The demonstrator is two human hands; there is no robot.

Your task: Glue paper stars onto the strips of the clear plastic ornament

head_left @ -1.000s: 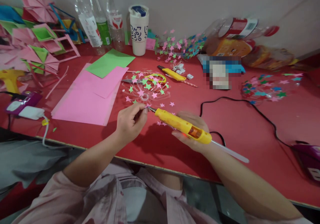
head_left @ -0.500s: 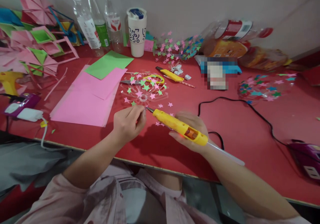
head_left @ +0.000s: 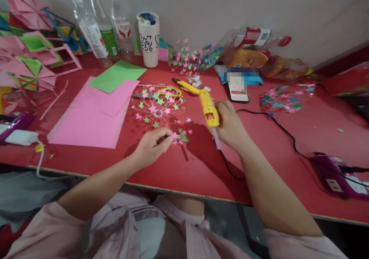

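Observation:
My right hand (head_left: 232,126) is closed round a yellow hot glue gun (head_left: 206,104), whose nozzle points away from me and whose clear glue stick juts out at the near end. My left hand (head_left: 154,145) is closed in a pinch on a pink paper star (head_left: 174,135). Beside its fingertips lie several loose green and pink stars (head_left: 182,137) on the red table. Just beyond that hand rests a clear plastic piece, flower-like, with a round centre (head_left: 158,113) and pink and green stars stuck on it.
Pink paper sheets (head_left: 83,124) and a green sheet (head_left: 118,75) lie left. A yellow cutter (head_left: 187,86) and a phone (head_left: 238,93) lie farther back. Bottles (head_left: 92,39) and a white tumbler (head_left: 148,39) stand along the wall. A black cord (head_left: 284,129) runs to a purple power strip (head_left: 338,176).
My right hand has swung the glue gun away from my left fingers, its nozzle now pointing forward. My left hand has moved slightly right and down, beside the loose stars. The view has shifted a little.

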